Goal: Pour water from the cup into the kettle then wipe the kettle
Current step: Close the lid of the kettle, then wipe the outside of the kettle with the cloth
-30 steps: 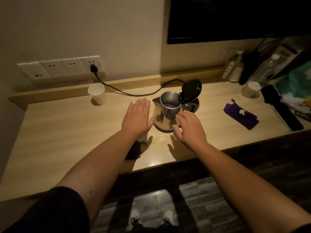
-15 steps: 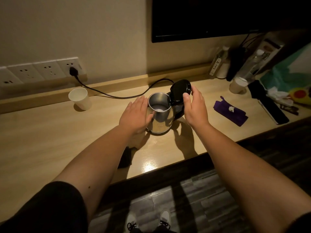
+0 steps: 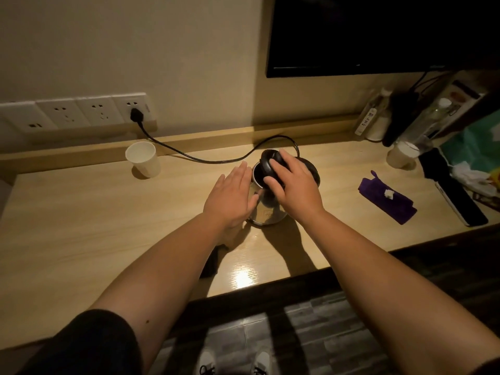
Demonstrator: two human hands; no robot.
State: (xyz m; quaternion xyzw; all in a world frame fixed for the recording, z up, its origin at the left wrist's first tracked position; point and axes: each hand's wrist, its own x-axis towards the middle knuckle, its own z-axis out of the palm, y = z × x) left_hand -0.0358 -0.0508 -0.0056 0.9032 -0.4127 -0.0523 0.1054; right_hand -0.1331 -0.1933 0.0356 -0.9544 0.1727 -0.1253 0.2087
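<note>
Kettle [image 3: 266, 212] mouth mostly hidden under right hand [image 3: 293, 189], lid [image 3: 270, 165] perhaps half-closed.

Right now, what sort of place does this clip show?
Probably a hotel or guest room, judged loosely. A wall-mounted screen hangs over a long wooden counter carrying an electric kettle, disposable paper cups and a row of wall sockets.

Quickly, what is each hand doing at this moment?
Left hand: open, flat against the kettle.
Right hand: open, fingers resting on the black lid.
</note>
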